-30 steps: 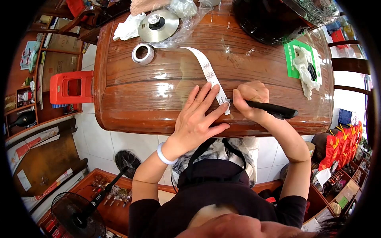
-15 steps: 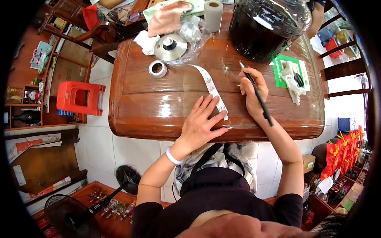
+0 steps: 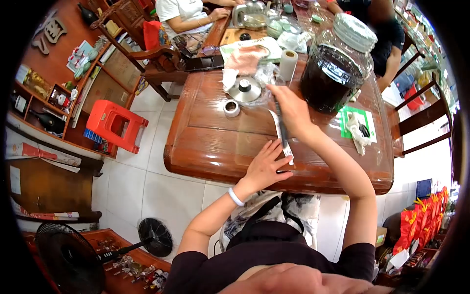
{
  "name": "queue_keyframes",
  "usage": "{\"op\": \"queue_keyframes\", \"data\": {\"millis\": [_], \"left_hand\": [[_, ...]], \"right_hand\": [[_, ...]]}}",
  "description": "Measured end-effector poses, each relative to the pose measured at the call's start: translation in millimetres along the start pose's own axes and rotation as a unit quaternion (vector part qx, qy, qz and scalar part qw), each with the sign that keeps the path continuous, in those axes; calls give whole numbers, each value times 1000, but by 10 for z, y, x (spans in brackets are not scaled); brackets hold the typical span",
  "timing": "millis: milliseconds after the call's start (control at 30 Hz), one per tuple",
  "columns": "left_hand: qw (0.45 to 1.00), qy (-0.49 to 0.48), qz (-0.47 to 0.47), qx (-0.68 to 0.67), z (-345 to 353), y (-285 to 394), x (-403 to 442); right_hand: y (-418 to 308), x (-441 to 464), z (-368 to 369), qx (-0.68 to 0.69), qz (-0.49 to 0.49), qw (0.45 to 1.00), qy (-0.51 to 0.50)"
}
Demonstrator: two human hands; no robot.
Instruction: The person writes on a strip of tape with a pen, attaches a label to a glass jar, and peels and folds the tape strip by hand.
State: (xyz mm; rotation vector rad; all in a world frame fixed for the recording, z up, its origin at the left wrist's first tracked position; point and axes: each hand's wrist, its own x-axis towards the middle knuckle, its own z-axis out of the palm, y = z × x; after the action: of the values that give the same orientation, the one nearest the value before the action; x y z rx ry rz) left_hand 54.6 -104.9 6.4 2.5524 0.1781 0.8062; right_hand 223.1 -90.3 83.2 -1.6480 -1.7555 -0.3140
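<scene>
My left hand (image 3: 267, 165) lies with spread fingers on the near end of a white printed paper strip (image 3: 289, 156) on the wooden table. My right hand (image 3: 293, 111) is raised farther up the strip, gripping a black pen (image 3: 281, 125). The pen and hand cover part of the strip. Left of the strip's far end sits a white roll (image 3: 231, 108) with a dark core. Just beyond it is a round metal lid (image 3: 245, 89) with a black-rimmed knob.
A big glass jar of dark liquid (image 3: 333, 73) stands at the back right of the table (image 3: 210, 152). Near it lie a green-and-white packet (image 3: 369, 117) and a white roll (image 3: 288, 65). Two people (image 3: 178, 17) sit beyond. A red stool (image 3: 115, 125) stands left.
My right hand has swung left and forward with the pen, over the strip. My left hand stays on the strip's near end. The view has tilted up, showing more of the far side.
</scene>
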Motion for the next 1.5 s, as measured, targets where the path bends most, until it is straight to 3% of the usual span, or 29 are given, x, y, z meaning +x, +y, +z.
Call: {"op": "queue_keyframes", "data": {"millis": [133, 200, 433, 533, 667, 833, 933, 1033, 1167, 1333, 1400, 1500], "left_hand": [[1000, 6, 1, -8, 34, -12, -3], [1000, 11, -2, -7, 43, -25, -22], [1000, 24, -2, -13, 50, -12, -10], [997, -13, -51, -56, 80, -19, -41], [998, -8, -35, -59, 64, -34, -22], [1000, 10, -3, -24, 60, -38, -10], [999, 20, 11, -33, 21, -14, 5], [999, 3, 6, -34, 11, -22, -14], [999, 11, 0, -32, 88, -73, -18], [999, 21, -7, -40, 40, -33, 6], [999, 12, -11, -39, 20, -16, 13], [999, 20, -19, -42, 20, -7, 13]], "right_hand": [[-115, 212, 483, -106, -23, 994, -5], [-138, 202, 619, -146, 5, 988, -58], [-279, -75, 573, -141, 0, 986, -90], [-426, -122, 617, -104, -17, 989, -105], [-538, 179, 802, -50, -98, 993, -50], [-382, 646, 1337, -103, -145, 973, -146], [-385, 649, 1418, -118, -137, 971, -154], [-343, 574, 1179, -43, -70, 987, -136], [-203, 130, 308, 55, 69, 993, -78], [32, -838, -377, 120, 305, 932, -156], [-48, -1095, -479, 120, 345, 913, -183], [-137, -1316, -400, 85, 319, 934, -136]]}}
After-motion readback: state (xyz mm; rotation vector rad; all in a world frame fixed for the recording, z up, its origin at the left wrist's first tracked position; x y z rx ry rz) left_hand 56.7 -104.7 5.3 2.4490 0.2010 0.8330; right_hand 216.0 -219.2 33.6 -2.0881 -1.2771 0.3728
